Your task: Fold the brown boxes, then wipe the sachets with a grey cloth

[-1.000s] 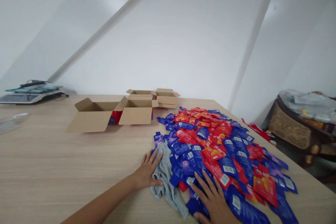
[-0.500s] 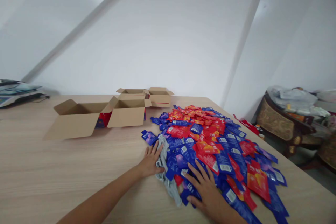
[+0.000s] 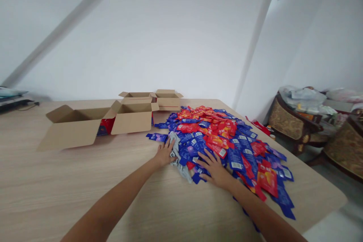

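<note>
A wide heap of blue packets (image 3: pixel 239 163) and red packets (image 3: pixel 267 178) covers the right half of the table. Against the heap's left edge lies a crumpled grey cloth (image 3: pixel 181 169). My left hand (image 3: pixel 164 153) rests on that cloth with its fingers spread, pressing against it rather than visibly gripping. On the near side of the heap, my right hand (image 3: pixel 216 170) lies palm down over blue packets, fingers apart. Some packets are hidden beneath the right hand and forearm.
Several open cardboard boxes stand left of and behind the heap, including a large near one (image 3: pixel 70 130) and another beside it (image 3: pixel 133 119). A dark device (image 3: pixel 17 103) sits at the table's far left. Patterned chairs (image 3: pixel 286 119) with plastic bags stand beyond the right edge.
The view has shifted, so boxes and heap appear further left and higher. Both hands appear higher in the picture, still spread on the cloth and packets.
</note>
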Tool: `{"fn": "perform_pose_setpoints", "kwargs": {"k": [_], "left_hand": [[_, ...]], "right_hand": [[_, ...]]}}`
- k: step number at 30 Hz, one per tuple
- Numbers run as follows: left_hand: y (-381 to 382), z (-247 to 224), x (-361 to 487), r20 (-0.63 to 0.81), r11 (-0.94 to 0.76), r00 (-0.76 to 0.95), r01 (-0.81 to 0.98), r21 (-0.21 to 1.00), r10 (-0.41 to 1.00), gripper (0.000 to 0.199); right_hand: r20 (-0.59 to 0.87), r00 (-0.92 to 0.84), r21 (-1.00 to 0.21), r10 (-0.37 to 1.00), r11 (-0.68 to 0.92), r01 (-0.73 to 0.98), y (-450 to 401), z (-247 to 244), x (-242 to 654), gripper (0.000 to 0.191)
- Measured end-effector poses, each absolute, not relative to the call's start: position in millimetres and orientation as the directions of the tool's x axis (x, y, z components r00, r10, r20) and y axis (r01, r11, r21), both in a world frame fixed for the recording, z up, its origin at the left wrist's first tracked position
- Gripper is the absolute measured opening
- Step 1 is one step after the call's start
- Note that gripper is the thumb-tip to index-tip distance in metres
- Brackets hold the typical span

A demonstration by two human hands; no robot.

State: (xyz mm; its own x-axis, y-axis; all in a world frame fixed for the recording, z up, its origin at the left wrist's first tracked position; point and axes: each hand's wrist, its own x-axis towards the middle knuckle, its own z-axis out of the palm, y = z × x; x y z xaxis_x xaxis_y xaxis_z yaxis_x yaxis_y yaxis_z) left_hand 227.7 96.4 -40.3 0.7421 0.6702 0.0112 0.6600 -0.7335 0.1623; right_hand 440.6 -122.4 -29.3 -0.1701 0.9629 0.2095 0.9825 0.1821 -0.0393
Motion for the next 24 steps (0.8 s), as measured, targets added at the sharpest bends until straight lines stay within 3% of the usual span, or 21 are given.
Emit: {"fn": "perform_pose_setpoints", "kwargs": {"k": [6, 9, 14, 17, 20, 24], "left_hand": [[78.6, -36.2, 210.7, 0.097, -0.776, 0.774, 0.605, 0.176, 0.625, 0.061], [69.4, -34.1, 178.4, 0.173, -0.799, 0.791, 0.531, 0.283, 0.587, 0.046], [67.0, -22.0, 115.7, 0.263, -0.663, 0.626, 0.577, 0.476, 0.734, 0.029], [60.6, -17.8, 97.6, 0.254, -0.626, 0.584, 0.621, 0.471, 0.771, 0.033], [36.8, -23.4, 99.9, 0.217, -0.665, 0.639, 0.636, 0.391, 0.738, 0.041], [-6.3, -33.9, 113.9, 0.140, -0.758, 0.752, 0.604, 0.247, 0.645, 0.068]], "right_hand": [[0.257, -0.152, 0.035, 0.954, 0.147, 0.988, -140.8, -9.0, 428.7, 0.054], [0.294, -0.111, 0.047, 0.949, 0.102, 0.994, -183.3, -11.6, 431.7, 0.054], [0.294, -0.006, 0.048, 0.956, -0.008, 0.999, -263.6, -51.9, 461.1, 0.051], [0.258, 0.003, 0.042, 0.966, -0.014, 0.999, -282.2, -69.0, 475.3, 0.049], [0.234, -0.015, 0.031, 0.972, 0.008, 0.999, -273.2, -65.6, 483.2, 0.048], [0.201, -0.057, 0.021, 0.978, 0.054, 0.998, -244.6, -50.9, 494.7, 0.046]]}}
